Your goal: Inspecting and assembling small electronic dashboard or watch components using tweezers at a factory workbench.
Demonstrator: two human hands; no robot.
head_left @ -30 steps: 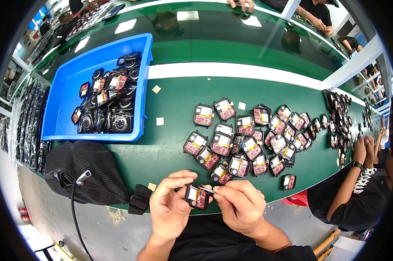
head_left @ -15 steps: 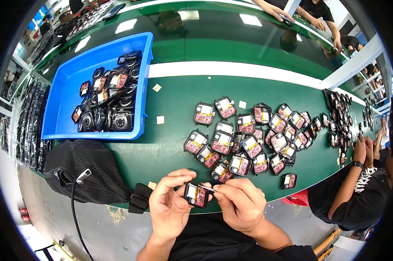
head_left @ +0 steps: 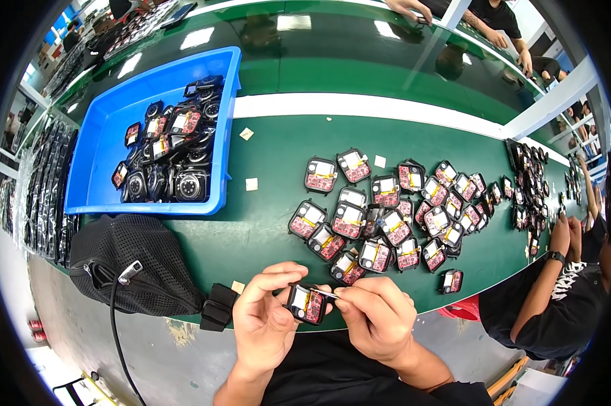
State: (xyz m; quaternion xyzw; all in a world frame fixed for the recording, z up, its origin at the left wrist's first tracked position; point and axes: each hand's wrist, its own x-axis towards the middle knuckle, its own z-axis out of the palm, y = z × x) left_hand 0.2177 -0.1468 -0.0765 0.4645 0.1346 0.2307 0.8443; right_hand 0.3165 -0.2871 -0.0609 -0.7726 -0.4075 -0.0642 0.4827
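Close to the table's front edge, my left hand (head_left: 261,328) grips an opened smartwatch case (head_left: 307,306) by its sides, between thumb and fingers. A red circuit board, a pale block and yellow tape show inside it. My right hand (head_left: 381,318) pinches a thin, silvery pointed tool (head_left: 327,294), whose tip reaches to the case's upper part. Whether the tool has one or two prongs is too small to tell. Just beyond my hands, similar opened watch cases (head_left: 375,255) lie in a loose cluster, several touching or overlapping. One case (head_left: 451,281) sits apart, right of my right hand.
A blue bin (head_left: 89,172) at the left holds a heap of watch cases. In front of it are a black mesh bag (head_left: 133,271) and a black strap-like piece (head_left: 218,307). At the right, a co-worker (head_left: 555,291) sits near more cases (head_left: 525,179). A white ledge (head_left: 359,107) borders the green table.
My hands, the watch case and the tool stay nearly in place. The view has shifted very slightly. Across the table, another person's hand has moved a little to the left.
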